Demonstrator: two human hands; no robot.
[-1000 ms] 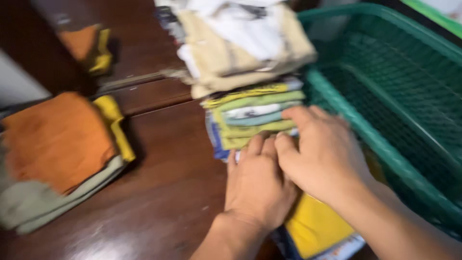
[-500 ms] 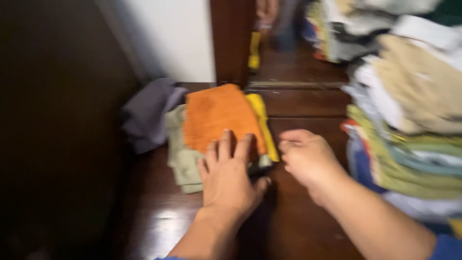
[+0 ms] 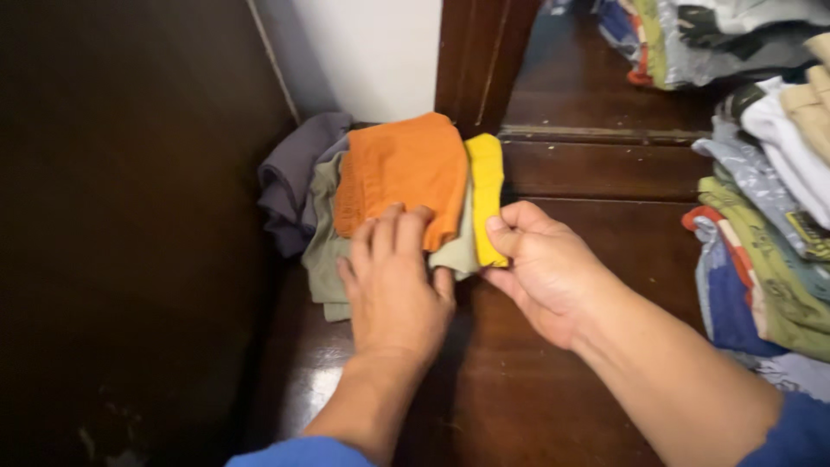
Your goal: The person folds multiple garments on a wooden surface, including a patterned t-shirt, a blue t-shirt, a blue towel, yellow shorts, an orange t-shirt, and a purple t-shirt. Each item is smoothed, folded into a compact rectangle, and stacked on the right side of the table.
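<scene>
A small pile of folded clothes lies on the dark wooden surface (image 3: 596, 216): an orange piece (image 3: 406, 169) on top, a yellow piece (image 3: 487, 186) at its right edge, olive-green cloth (image 3: 322, 251) beneath and a grey piece (image 3: 290, 177) at the left. My left hand (image 3: 393, 281) rests flat on the near edge of the orange piece, fingers spread. My right hand (image 3: 540, 264) pinches the near end of the yellow piece between thumb and fingers.
A tall stack of folded clothes (image 3: 761, 233) in green, blue, white and beige stands at the right. More clothes (image 3: 692, 35) show at the top right behind a wooden ledge. A white wall (image 3: 363, 52) and a dark panel (image 3: 130, 216) close the left side.
The view has swung left from the tall stack and the green basket to the orange pile. Both hands moved onto it; my right hand has closed on the yellow piece.
</scene>
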